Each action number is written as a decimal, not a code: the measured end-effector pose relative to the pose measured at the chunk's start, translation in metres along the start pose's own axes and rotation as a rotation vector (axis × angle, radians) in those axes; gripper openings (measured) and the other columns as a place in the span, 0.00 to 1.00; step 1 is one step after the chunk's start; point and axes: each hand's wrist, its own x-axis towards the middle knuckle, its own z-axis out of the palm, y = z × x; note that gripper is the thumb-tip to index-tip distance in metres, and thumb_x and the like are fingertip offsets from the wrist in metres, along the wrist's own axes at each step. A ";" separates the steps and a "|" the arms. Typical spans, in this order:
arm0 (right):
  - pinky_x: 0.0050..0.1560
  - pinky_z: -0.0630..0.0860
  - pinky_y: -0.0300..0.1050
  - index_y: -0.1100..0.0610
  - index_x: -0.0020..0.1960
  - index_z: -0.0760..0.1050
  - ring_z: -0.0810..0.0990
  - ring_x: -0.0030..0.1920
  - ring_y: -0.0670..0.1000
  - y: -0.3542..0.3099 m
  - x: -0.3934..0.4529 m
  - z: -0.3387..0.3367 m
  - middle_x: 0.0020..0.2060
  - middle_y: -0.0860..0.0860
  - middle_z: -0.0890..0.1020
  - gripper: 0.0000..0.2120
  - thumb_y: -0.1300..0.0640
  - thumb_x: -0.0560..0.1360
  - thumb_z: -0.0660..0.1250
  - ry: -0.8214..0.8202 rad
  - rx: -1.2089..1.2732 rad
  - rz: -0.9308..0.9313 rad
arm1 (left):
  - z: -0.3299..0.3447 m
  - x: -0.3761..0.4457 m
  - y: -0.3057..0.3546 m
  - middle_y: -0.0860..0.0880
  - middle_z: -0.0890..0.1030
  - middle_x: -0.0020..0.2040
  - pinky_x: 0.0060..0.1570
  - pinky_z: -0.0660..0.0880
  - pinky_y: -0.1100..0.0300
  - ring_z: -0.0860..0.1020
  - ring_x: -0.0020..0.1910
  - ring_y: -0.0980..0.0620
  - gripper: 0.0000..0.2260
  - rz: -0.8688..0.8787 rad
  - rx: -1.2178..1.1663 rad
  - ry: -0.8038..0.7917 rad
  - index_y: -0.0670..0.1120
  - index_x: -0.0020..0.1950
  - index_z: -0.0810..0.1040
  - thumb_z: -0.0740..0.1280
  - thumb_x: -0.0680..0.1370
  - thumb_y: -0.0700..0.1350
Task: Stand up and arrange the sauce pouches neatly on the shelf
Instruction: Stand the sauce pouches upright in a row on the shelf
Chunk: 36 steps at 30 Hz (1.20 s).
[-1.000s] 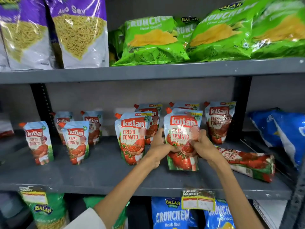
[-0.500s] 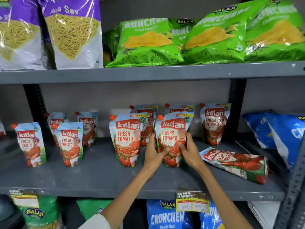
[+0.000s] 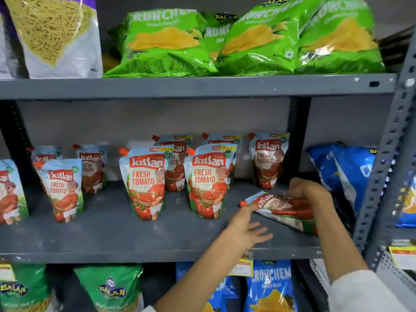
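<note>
While most Kissan ketchup pouches stand upright on the grey middle shelf, one fallen pouch lies flat at the shelf's right end, its long axis running left to right, orange spout pointing left. The right hand clutches its upper edge. The left hand, fingers spread and holding nothing, reaches to just beside the spout.
</note>
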 end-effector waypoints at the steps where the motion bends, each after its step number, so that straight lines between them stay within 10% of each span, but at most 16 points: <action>1: 0.49 0.76 0.49 0.58 0.61 0.71 0.79 0.53 0.58 0.005 0.002 -0.001 0.62 0.57 0.78 0.18 0.50 0.76 0.66 -0.056 -0.020 0.021 | 0.004 0.003 0.000 0.35 0.66 0.72 0.66 0.71 0.37 0.66 0.75 0.35 0.28 -0.014 -0.020 0.002 0.41 0.75 0.63 0.71 0.78 0.44; 7: 0.43 0.74 0.45 0.58 0.67 0.68 0.78 0.49 0.55 0.015 0.011 0.002 0.66 0.57 0.75 0.24 0.50 0.75 0.69 -0.119 0.054 0.028 | 0.024 0.021 0.000 0.34 0.66 0.75 0.70 0.66 0.35 0.66 0.75 0.33 0.30 -0.051 -0.011 0.011 0.38 0.76 0.61 0.69 0.79 0.47; 12: 0.41 0.78 0.50 0.62 0.51 0.73 0.80 0.40 0.59 0.023 0.014 0.012 0.42 0.59 0.80 0.12 0.58 0.72 0.70 0.016 0.284 -0.011 | 0.042 0.032 -0.005 0.36 0.73 0.70 0.68 0.71 0.40 0.73 0.70 0.35 0.22 0.027 0.089 0.051 0.38 0.71 0.69 0.69 0.79 0.42; 18: 0.52 0.81 0.51 0.57 0.50 0.81 0.84 0.49 0.56 0.031 0.008 0.015 0.47 0.57 0.85 0.06 0.56 0.75 0.70 0.283 0.694 -0.262 | 0.049 0.047 -0.020 0.40 0.82 0.55 0.47 0.83 0.50 0.82 0.54 0.43 0.14 0.406 0.102 0.217 0.42 0.57 0.70 0.65 0.76 0.28; 22: 0.45 0.81 0.49 0.52 0.53 0.77 0.83 0.46 0.51 0.023 -0.003 0.023 0.45 0.51 0.83 0.07 0.60 0.76 0.69 0.494 1.029 -0.344 | 0.054 0.047 0.005 0.48 0.82 0.51 0.53 0.83 0.48 0.82 0.52 0.49 0.20 0.712 0.294 0.285 0.49 0.62 0.72 0.68 0.75 0.31; 26: 0.34 0.78 0.40 0.47 0.53 0.71 0.81 0.39 0.46 0.010 -0.008 0.041 0.42 0.47 0.79 0.12 0.61 0.77 0.67 0.683 1.236 -0.439 | 0.053 0.052 0.035 0.57 0.80 0.49 0.40 0.78 0.68 0.80 0.46 0.60 0.23 0.972 0.497 0.205 0.53 0.66 0.74 0.71 0.76 0.33; 36: 0.40 0.78 0.29 0.53 0.60 0.69 0.82 0.47 0.33 0.016 -0.013 0.083 0.52 0.45 0.81 0.16 0.51 0.76 0.70 0.342 1.246 -0.507 | 0.002 0.087 0.006 0.49 0.78 0.67 0.66 0.77 0.50 0.77 0.67 0.50 0.32 0.902 0.753 -0.014 0.52 0.75 0.67 0.75 0.74 0.48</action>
